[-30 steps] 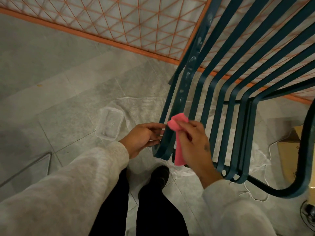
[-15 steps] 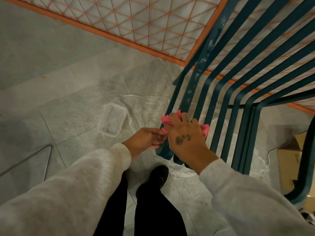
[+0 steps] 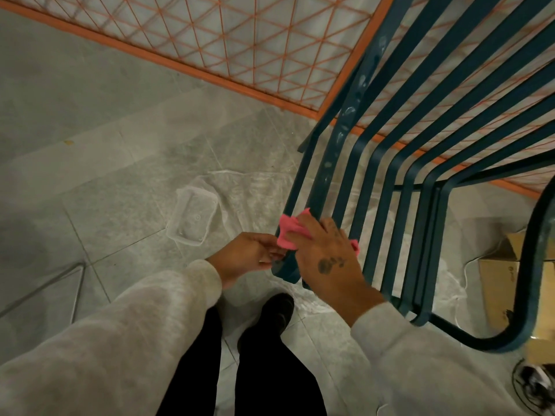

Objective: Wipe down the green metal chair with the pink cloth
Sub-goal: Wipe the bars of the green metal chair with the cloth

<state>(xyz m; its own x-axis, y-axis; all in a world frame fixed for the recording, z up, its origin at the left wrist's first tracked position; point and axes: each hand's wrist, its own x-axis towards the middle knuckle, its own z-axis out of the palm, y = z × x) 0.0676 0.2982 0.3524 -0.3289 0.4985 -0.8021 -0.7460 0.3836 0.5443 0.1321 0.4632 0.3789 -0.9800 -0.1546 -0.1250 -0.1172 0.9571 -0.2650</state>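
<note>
The green metal chair (image 3: 399, 136) fills the right of the head view, its slats bending down toward me. My right hand (image 3: 326, 252) presses the pink cloth (image 3: 289, 232) flat over the bent ends of the leftmost slats; most of the cloth is hidden under the palm. My left hand (image 3: 249, 255) is just left of it, fingers curled at the lower edge of the outer slat, touching the cloth's corner. The wider slat (image 3: 345, 121) carries pale smears.
A clear plastic container (image 3: 192, 216) lies on the grey tiled floor left of the chair, beside a clear plastic sheet (image 3: 258, 190). An orange wire-mesh panel (image 3: 210, 37) runs behind. A cardboard box (image 3: 507, 283) sits at the right. My shoe (image 3: 277, 313) is below the hands.
My right hand turned palm-down and laid the cloth over the slat ends, where before it pinched the cloth hanging. The left hand stayed at the outer slat.
</note>
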